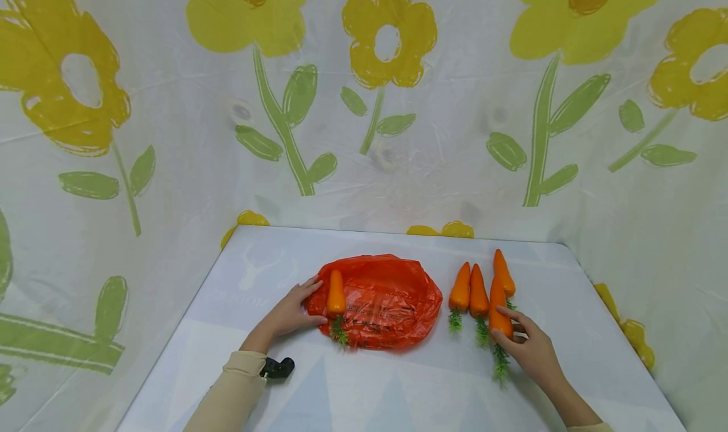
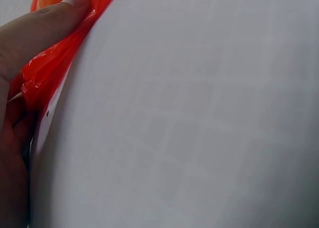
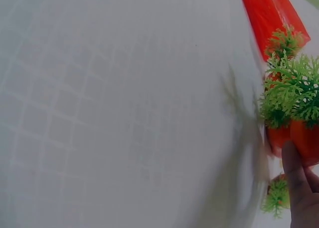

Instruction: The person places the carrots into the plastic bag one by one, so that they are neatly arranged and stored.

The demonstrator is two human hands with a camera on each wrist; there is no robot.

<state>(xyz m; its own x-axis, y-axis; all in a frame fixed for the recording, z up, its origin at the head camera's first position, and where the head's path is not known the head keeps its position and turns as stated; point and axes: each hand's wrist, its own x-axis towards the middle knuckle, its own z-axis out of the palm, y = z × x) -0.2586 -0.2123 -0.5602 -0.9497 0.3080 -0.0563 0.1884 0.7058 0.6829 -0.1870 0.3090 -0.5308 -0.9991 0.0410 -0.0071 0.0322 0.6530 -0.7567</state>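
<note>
One carrot lay on or in the bag, near the tabletop's middle, with my left fingers pinching the bag's left side, while four remained outside, nearer the tabletop's right edge: three loose carrots and the gripped carrot in my right fingers.

Crinkled glossy plastic bag, smooth shiny carrots, smooth matt tabletop, creased backdrop
</note>
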